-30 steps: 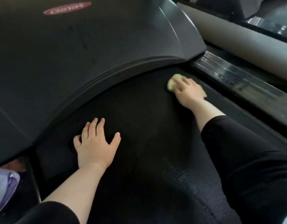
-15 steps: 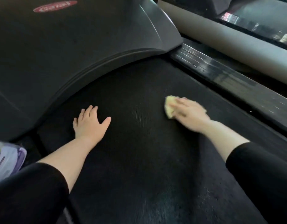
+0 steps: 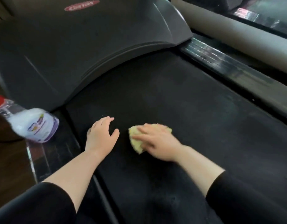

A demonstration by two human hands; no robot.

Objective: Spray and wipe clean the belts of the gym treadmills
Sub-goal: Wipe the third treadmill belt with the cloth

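Down on the black textured treadmill belt (image 3: pixel 196 120) with both hands. Pressing a crumpled pale-yellow cloth (image 3: pixel 135 140) flat onto the belt with the right hand (image 3: pixel 157 143) — fingers (image 3: pixel 145 131) stretched out straight over the top of it rather than curled round it, with cloth peeking out past the fingertips and behind the knuckles. Bracing just beside it with the left hand (image 3: pixel 100 138), palm down near the belt's left edge, fingers loose and released, thumb splayed toward the cloth, grasping nothing. Near each other, those two hands, but not touching. Black sleeves (image 3: pixel 34 206) pushed up both forearms. Arching over the front of the belt, ahead of the hands, a dark grey curved plastic motor cover (image 3: pixel 91 46) with a red oval logo badge (image 3: pixel 81 4) near its top, lettering too blurred to read. Off at the belt's front left corner, a white-and-purple plastic spray bottle (image 3: pixel 34 125), tilted, red trigger head toward the left edge of view — well apart from both hands, and hard to tell what exactly it rests on. Along the belt's right side, a glossy dark side rail (image 3: pixel 220 65), and beyond that a pale grey frame bar (image 3: pixel 228 28).
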